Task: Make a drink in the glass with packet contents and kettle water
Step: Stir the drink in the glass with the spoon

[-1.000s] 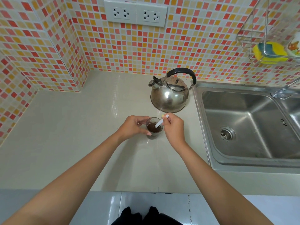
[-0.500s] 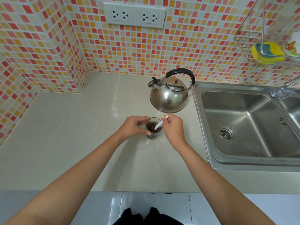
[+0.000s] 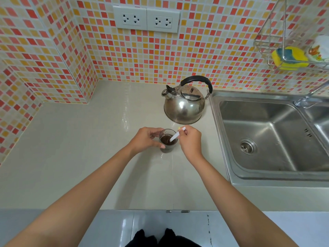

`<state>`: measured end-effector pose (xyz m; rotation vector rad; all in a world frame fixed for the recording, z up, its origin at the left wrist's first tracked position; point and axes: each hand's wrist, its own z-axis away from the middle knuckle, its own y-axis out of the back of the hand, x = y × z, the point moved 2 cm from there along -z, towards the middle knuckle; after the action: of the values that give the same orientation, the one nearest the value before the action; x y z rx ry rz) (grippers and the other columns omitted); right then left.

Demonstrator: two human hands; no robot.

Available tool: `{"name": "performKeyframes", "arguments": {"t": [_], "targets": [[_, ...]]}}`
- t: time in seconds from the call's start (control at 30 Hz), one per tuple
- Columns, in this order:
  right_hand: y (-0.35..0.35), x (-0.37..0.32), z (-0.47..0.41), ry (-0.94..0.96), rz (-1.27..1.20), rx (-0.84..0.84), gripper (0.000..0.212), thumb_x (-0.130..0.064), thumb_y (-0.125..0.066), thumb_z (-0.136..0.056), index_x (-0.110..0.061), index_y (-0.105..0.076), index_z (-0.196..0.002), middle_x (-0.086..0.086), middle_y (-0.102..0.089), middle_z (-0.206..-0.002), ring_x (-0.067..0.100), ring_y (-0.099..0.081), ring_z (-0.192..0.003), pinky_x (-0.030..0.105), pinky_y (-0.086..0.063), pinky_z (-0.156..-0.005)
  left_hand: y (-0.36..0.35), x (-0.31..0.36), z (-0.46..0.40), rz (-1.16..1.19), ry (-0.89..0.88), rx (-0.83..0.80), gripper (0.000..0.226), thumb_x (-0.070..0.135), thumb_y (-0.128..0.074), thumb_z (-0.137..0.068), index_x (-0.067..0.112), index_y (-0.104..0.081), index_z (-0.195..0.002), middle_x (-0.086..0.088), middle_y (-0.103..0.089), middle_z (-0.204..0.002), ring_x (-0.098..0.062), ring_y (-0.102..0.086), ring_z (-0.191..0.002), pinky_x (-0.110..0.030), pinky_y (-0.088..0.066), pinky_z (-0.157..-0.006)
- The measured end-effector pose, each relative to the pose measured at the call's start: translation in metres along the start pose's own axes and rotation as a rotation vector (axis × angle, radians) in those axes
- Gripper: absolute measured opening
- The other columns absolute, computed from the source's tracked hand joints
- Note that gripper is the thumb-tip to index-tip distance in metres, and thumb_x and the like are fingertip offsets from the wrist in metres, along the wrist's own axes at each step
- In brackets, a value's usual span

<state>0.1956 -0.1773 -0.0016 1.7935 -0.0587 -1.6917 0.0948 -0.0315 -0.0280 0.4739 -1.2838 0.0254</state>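
1. Mosaic tiles [image 3: 53, 50] in red, orange and cream cover the far and left walls; two white sockets [image 3: 146, 19] sit side by side high on the far wall.
2. Counter [image 3: 71, 148]: pale, glossy, running from the left wall to the sink.
3. Left hand [image 3: 146, 139]: curled around the left side of the glass, fingers wrapped on its far wall and thumb on its near wall, closed on it.
4. Glass [image 3: 168, 142]: upright on the counter, near the middle, holding dark brown liquid.
5. Stick [image 3: 175, 137]: a thin white strip, tilted, its lower end in the liquid and its upper end up to the right; whether it is a folded packet cannot be told.
6. Right hand [image 3: 191, 141]: just right of the glass, fingertips pinched on the stick's upper end.
7. Kettle [image 3: 184, 106]: steel with a black handle, standing just beyond the glass, spout pointing left, apart from both hands.
8. Sink [image 3: 267, 139]: steel, right of the kettle, drain in its floor.
9. Rack [image 3: 267, 41]: wire, on the far right wall, holding a yellow sponge [image 3: 292, 58].
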Motion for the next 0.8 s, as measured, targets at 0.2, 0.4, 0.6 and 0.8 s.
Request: {"name": "performKeyframes", "arguments": {"t": [0.2, 0.4, 0.6, 0.8], "targets": [[0.0022, -0.0004, -0.0001, -0.014, -0.023, 0.003, 0.033, -0.003, -0.048, -0.087, -0.013, -0.056, -0.057, -0.007, -0.059, -0.053, 0.037, -0.063, -0.064, 0.036, -0.051, -0.061, -0.0002, 0.0012, 0.0007, 0.006, 0.001, 0.005, 0.063, 0.002, -0.087, -0.058, 0.035, -0.068, -0.109, 0.010, -0.073, -0.097, 0.008, -0.065, -0.093, -0.012, -0.042, -0.094], [0.0017, -0.0010, -0.0017, 0.004, 0.002, -0.010, 0.022, -0.003, -0.048, -0.088, 0.006, -0.062, -0.074, 0.003, -0.064, -0.057, 0.041, -0.063, -0.068, 0.040, -0.052, -0.060, 0.0002, 0.0020, 0.0014, -0.026, 0.013, 0.001, 0.060, 0.003, -0.086, -0.059, 0.037, -0.070, -0.106, 0.021, -0.073, -0.088, 0.012, -0.064, -0.090, -0.003, -0.043, -0.084], [0.0044, -0.0034, -0.0003, 0.083, 0.075, -0.024, 0.021, -0.005, -0.047, -0.089, 0.006, -0.061, -0.077, 0.010, -0.057, -0.061, 0.025, -0.047, -0.059, 0.031, -0.037, -0.056, -0.0003, 0.0002, -0.0006, -0.021, 0.009, -0.002, 0.062, 0.003, -0.086, -0.058, 0.047, -0.068, -0.098, 0.028, -0.072, -0.085, 0.015, -0.064, -0.089, -0.012, -0.042, -0.093], [-0.0018, -0.0092, 0.0024, 0.096, 0.034, -0.069, 0.027, -0.005, -0.050, -0.089, -0.004, -0.059, -0.065, -0.005, -0.056, -0.056, 0.010, -0.048, -0.053, 0.020, -0.036, -0.053, -0.0001, -0.0024, -0.0023, -0.019, -0.003, -0.007, 0.061, 0.003, -0.086, -0.057, 0.052, -0.069, -0.089, 0.030, -0.071, -0.084, 0.016, -0.064, -0.087, -0.011, -0.042, -0.088]]}}
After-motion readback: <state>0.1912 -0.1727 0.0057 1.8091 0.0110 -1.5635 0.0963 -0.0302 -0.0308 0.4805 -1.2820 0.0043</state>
